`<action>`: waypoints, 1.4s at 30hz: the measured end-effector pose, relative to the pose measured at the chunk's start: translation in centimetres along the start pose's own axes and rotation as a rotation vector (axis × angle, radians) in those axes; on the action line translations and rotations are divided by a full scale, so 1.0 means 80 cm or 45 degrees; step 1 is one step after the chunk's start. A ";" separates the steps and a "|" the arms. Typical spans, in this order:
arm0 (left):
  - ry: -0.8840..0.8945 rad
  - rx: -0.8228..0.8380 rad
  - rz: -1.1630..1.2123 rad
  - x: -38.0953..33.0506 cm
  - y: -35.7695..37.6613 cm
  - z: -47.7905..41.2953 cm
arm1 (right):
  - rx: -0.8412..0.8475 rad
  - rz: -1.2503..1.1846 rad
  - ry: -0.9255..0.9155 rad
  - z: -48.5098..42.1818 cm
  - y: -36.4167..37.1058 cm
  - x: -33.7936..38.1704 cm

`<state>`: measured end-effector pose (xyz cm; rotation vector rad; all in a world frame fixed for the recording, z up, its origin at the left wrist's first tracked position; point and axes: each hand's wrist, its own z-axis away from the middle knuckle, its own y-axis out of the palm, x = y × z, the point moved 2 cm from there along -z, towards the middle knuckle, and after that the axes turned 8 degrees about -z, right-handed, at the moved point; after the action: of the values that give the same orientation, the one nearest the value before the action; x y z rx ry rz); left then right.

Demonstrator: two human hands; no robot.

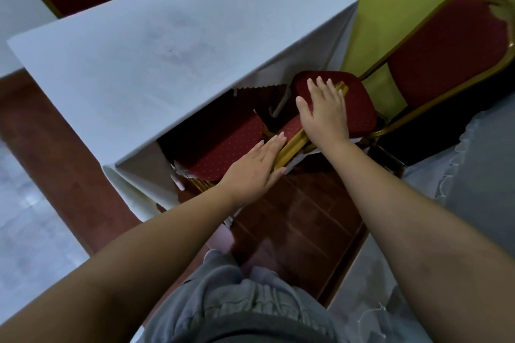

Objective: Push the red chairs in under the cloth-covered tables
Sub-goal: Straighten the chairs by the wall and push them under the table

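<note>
chair (223, 147) half hidden under tablecloth (156, 64), hands flat on its back

Matt white tablecloth (156, 64) — dotted red fabric chair seat (223, 150).

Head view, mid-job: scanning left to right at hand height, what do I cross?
Cloth-covered table → seat of the tucked red chair → left hand on the gold backrest frame → right hand, flat on the second chair's seat → that chair's red backrest.
</note>
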<state>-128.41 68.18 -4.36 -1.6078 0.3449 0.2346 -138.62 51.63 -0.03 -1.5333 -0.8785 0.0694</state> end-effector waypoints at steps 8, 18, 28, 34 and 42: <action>0.087 -0.031 -0.310 0.010 0.003 -0.001 | -0.032 -0.003 -0.143 0.016 -0.002 -0.009; 0.105 -0.015 -0.340 0.046 -0.012 0.020 | -0.117 -0.030 -0.139 0.019 0.019 0.027; -0.063 -0.079 -0.233 0.029 -0.014 0.028 | 0.107 -0.095 -0.256 0.033 -0.002 0.000; -0.147 -0.190 -0.261 -0.012 -0.021 -0.002 | 0.124 -0.040 -0.208 0.046 -0.018 -0.042; -0.144 -0.183 -0.589 -0.089 -0.018 -0.093 | 0.118 0.149 -0.014 0.067 -0.050 -0.135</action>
<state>-134.93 61.35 -0.01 -1.7593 -0.1370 -0.0057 -150.92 49.69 -2.39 -1.4978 -0.7830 0.2012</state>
